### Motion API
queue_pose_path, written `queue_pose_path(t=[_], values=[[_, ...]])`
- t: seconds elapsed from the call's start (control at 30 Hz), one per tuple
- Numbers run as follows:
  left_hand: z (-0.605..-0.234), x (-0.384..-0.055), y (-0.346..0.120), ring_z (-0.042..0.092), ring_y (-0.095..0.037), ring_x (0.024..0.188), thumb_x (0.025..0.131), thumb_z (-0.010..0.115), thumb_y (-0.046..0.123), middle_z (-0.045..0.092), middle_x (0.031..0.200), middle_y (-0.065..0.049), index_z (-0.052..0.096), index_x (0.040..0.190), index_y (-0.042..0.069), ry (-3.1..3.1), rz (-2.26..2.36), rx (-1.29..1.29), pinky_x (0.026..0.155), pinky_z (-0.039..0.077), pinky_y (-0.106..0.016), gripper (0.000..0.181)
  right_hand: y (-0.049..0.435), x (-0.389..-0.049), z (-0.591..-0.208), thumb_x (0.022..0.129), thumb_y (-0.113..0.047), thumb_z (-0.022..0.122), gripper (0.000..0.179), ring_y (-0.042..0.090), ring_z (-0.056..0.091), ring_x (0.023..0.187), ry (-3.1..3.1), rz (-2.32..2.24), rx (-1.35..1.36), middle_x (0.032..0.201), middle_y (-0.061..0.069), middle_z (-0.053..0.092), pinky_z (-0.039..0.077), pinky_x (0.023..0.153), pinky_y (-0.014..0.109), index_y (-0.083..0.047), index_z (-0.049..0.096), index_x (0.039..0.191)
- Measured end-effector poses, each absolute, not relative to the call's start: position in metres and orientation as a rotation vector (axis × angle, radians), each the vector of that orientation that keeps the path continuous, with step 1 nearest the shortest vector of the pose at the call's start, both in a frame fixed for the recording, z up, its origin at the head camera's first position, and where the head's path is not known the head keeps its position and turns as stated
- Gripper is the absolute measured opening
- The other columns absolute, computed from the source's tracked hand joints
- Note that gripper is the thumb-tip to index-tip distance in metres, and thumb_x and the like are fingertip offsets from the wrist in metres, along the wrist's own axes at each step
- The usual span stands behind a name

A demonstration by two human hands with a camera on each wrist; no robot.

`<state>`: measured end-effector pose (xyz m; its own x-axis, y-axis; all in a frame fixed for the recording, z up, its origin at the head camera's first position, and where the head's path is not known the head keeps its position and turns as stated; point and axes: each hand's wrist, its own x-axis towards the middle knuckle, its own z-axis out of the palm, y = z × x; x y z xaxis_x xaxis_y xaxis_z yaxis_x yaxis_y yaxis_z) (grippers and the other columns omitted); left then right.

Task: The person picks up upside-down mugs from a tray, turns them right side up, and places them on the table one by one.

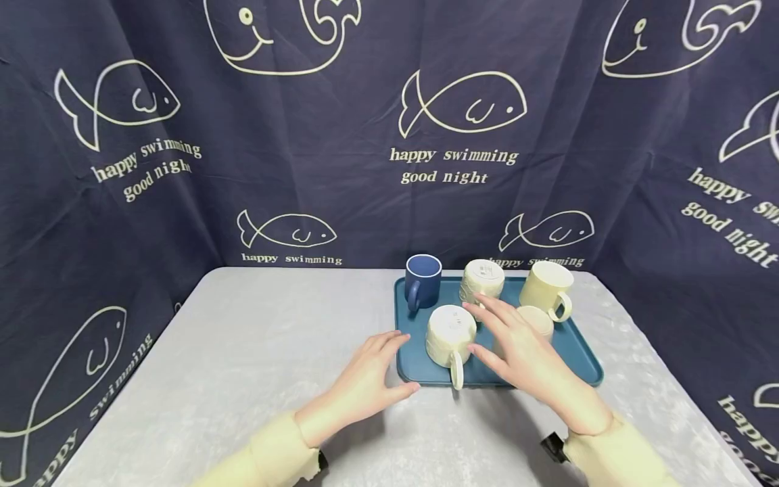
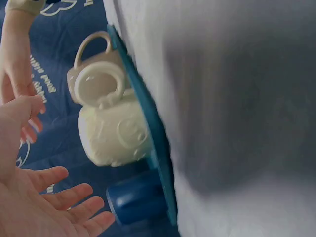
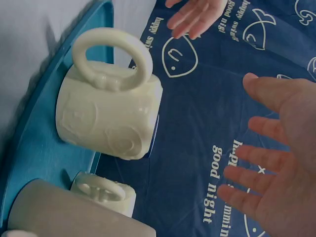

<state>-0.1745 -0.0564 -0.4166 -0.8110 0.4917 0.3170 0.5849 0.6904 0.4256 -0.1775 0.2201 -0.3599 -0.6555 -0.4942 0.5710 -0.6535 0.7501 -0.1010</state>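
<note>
Several mugs stand on a blue tray (image 1: 414, 362). At its front, a cream embossed mug (image 1: 450, 335) is upside down, its handle towards me. My right hand (image 1: 526, 352) hovers over the tray just right of this mug, fingers spread and holding nothing. Partly hidden behind that hand is a beige mug (image 1: 538, 320). My left hand (image 1: 362, 382) is beside the tray's left edge, fingers extended and nothing in them. At the back are an upright dark blue mug (image 1: 424, 279), an upside-down cream mug (image 1: 481, 279) and an upright pale yellow mug (image 1: 540, 287).
The tray lies on the right part of a table with a pale grey cloth (image 1: 255, 338). A navy curtain (image 1: 365, 189) with white fish prints and lettering hangs behind the table and along both sides.
</note>
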Motion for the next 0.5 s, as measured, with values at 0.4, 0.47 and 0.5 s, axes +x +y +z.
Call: queue_pose_path(t=[0.4, 0.47, 0.5], values=[[-0.43, -0.184, -0.033, 0.047, -0.022, 0.124, 0.081, 0.07, 0.044, 0.052, 0.134, -0.006, 0.048, 0.134, 0.01, -2.753, -0.94, -0.937, 0.103, 0.04, -0.037, 0.066, 0.223, -0.183, -0.383, 0.071, -0.024, 0.08, 0.058, 0.026, 0.054, 0.116, -2.377, 0.449, 0.964, 0.128, 0.009, 0.056, 0.047, 0.089, 0.042, -0.011, 0.059, 0.124], [-0.432, -0.185, -0.03, 0.048, -0.022, 0.124, 0.081, 0.07, 0.044, 0.052, 0.132, -0.006, 0.049, 0.133, 0.01, -2.759, -0.955, -0.938, 0.102, 0.041, -0.037, 0.066, 0.223, -0.182, -0.39, 0.072, -0.024, 0.08, 0.055, 0.025, 0.055, 0.113, -2.366, 0.481, 0.956, 0.124, 0.009, 0.058, 0.046, 0.089, 0.04, -0.009, 0.06, 0.121], [-0.433, -0.186, -0.029, 0.048, -0.022, 0.123, 0.081, 0.071, 0.044, 0.053, 0.132, -0.007, 0.049, 0.133, 0.01, -2.762, -0.963, -0.94, 0.102, 0.041, -0.037, 0.067, 0.223, -0.181, -0.394, 0.073, -0.025, 0.079, 0.053, 0.025, 0.056, 0.111, -2.361, 0.498, 0.949, 0.121, 0.008, 0.059, 0.046, 0.089, 0.038, -0.009, 0.06, 0.119]])
